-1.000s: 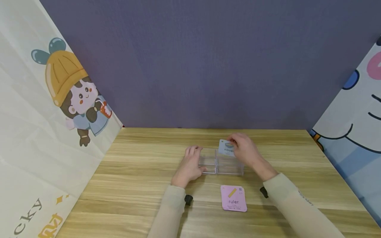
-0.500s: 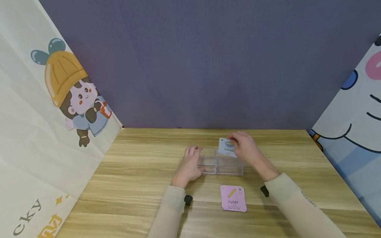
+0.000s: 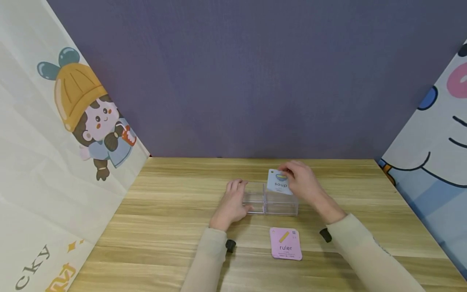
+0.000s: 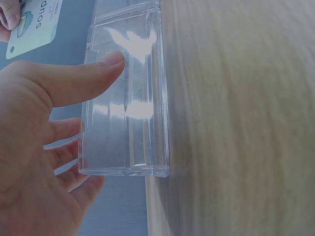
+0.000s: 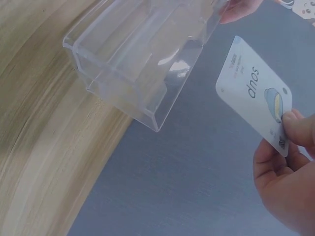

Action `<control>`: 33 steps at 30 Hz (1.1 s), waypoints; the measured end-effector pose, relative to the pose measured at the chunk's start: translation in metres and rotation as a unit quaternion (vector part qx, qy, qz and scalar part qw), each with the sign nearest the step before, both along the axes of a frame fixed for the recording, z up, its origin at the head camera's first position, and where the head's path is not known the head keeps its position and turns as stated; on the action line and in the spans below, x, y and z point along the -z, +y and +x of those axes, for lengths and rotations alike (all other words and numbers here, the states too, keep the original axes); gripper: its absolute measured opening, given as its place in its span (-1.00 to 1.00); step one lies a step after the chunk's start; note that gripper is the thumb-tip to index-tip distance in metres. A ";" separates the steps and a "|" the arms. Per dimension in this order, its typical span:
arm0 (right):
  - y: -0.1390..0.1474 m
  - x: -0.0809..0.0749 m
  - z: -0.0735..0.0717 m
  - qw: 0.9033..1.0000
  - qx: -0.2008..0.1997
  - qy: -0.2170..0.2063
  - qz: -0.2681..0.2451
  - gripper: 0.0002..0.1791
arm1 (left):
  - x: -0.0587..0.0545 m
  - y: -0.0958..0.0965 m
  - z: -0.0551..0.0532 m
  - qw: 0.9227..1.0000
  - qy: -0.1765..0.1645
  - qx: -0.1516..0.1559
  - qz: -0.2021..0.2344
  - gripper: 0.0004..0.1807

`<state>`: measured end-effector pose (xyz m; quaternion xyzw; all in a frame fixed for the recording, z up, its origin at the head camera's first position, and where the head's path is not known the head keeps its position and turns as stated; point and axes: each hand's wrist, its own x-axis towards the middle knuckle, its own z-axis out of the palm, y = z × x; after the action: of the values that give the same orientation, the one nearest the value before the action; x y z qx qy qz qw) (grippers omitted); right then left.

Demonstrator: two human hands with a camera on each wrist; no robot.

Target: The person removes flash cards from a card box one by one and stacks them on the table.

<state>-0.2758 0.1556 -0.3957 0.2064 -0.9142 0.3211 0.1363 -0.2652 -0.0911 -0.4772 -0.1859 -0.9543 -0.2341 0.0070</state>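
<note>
A clear plastic box (image 3: pixel 281 207) with a divider stands on the table. My left hand (image 3: pixel 232 205) holds its left end, thumb on the front wall and fingers round the back, as the left wrist view shows. My right hand (image 3: pixel 302 182) pinches a light blue flashcard (image 3: pixel 278 183) by one corner between thumb and fingers. The card reads "soup" and has a bowl picture. In the right wrist view the card (image 5: pixel 248 88) is apart from the box (image 5: pixel 138 59), held above its right compartment in the head view.
A pink "ruler" card (image 3: pixel 286 243), seemingly atop a small stack, lies on the wooden table (image 3: pixel 164 227) in front of the box. A grey-purple panel (image 3: pixel 255 81) rises behind the table, and printed curtains (image 3: pixel 33 162) hang at both sides.
The soup card has tilted a little, so more of its face and its whole word show. My right hand has barely shifted. My left hand and the box stay put.
</note>
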 end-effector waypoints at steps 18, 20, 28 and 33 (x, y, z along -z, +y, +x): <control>0.002 -0.006 0.012 0.999 -0.011 0.039 -0.021 -0.83 | 0.001 -0.001 0.000 1.000 -0.001 0.001 0.005 -0.07; 0.002 -0.007 0.013 0.999 -0.010 0.041 -0.026 -0.83 | 0.001 -0.001 -0.001 1.000 -0.004 0.000 0.004 -0.06; 0.008 -0.008 0.022 0.998 -0.001 0.041 -0.051 -0.81 | 0.003 0.000 -0.001 1.000 -0.009 -0.001 -0.001 -0.06; 0.009 -0.011 0.026 0.997 0.007 0.043 -0.065 -0.80 | 0.002 0.000 -0.001 1.000 -0.010 -0.002 -0.001 -0.06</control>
<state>-0.2497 0.1642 -0.3845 0.2044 -0.8860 0.3696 0.1913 -0.2660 -0.0907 -0.4790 -0.1811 -0.9550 -0.2349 -0.0025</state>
